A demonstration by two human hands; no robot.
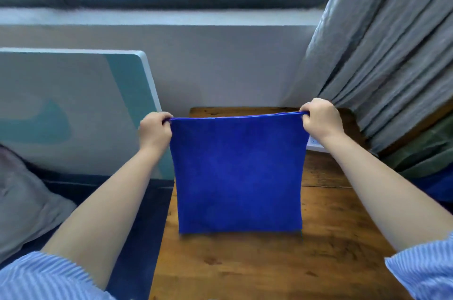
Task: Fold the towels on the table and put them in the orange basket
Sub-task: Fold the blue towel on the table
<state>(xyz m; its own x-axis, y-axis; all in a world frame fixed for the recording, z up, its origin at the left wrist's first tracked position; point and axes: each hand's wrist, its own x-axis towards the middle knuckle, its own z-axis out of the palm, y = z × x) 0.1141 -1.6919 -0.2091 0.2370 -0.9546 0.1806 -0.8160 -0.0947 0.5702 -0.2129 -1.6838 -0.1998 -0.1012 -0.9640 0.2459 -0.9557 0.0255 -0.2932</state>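
Blue towel (239, 174) held up over the wooden desk (318, 250), top edge stretched taut, lower edge at or just above the desk surface. Left hand (154, 131) and right hand (320, 122) each pinch a top corner, fingers clamped on cloth. Judged light, soft, limp; corners give best control. Orange basket not in view.

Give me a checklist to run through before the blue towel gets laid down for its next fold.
1. Left hand has a grip on its top corner: ok.
2. Right hand has a grip on the other top corner: ok.
3. Blue towel top edge taut and level: ok.
4. Towel already doubled, two layers at the top edge: ok.
5. Bare wooden table below to lay it on: ok.
6. Orange basket within reach: cannot tell, not in view.
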